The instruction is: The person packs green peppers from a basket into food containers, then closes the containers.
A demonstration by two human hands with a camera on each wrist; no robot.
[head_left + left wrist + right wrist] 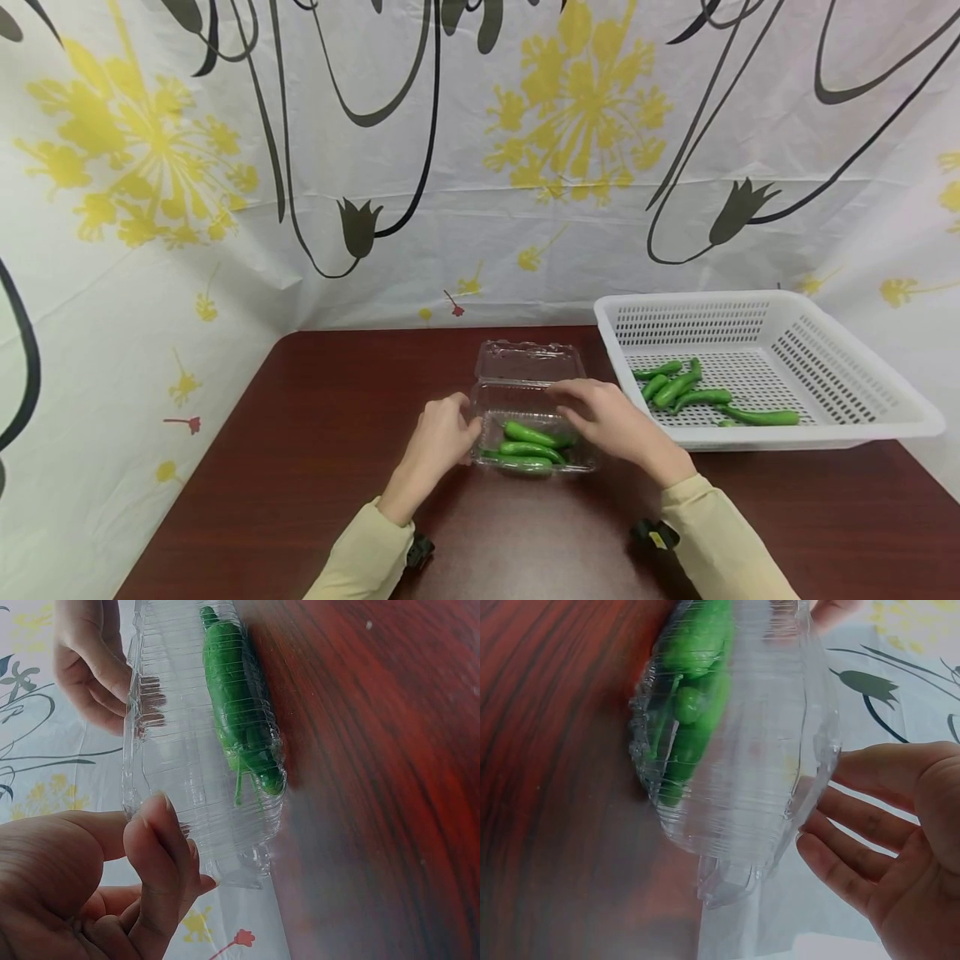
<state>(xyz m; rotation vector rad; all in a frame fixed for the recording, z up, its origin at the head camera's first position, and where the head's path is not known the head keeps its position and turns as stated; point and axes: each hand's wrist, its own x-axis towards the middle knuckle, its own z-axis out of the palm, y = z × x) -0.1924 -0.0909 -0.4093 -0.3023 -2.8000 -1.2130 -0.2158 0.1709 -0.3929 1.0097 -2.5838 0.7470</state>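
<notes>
A hinged clear plastic clamshell box [534, 400] stands on the table with its lid leaning back at the far side. Inside lie several green chili peppers [531, 450], their colour showing through the ribbed wall in both wrist views. My left hand [442, 433] pinches the box's left rim, thumb and bent fingers [154, 847] at the edge. At the right rim, my right hand [607, 417] has its thumb over the inside and its curved fingers [840, 874] along the outer wall. Neither hand holds a pepper.
To the right stands a white perforated plastic basket [817, 433], close beside my right forearm, with more green peppers [682, 387] in its left part. The dark red table [337, 467] backs onto a white patterned cloth [457, 225].
</notes>
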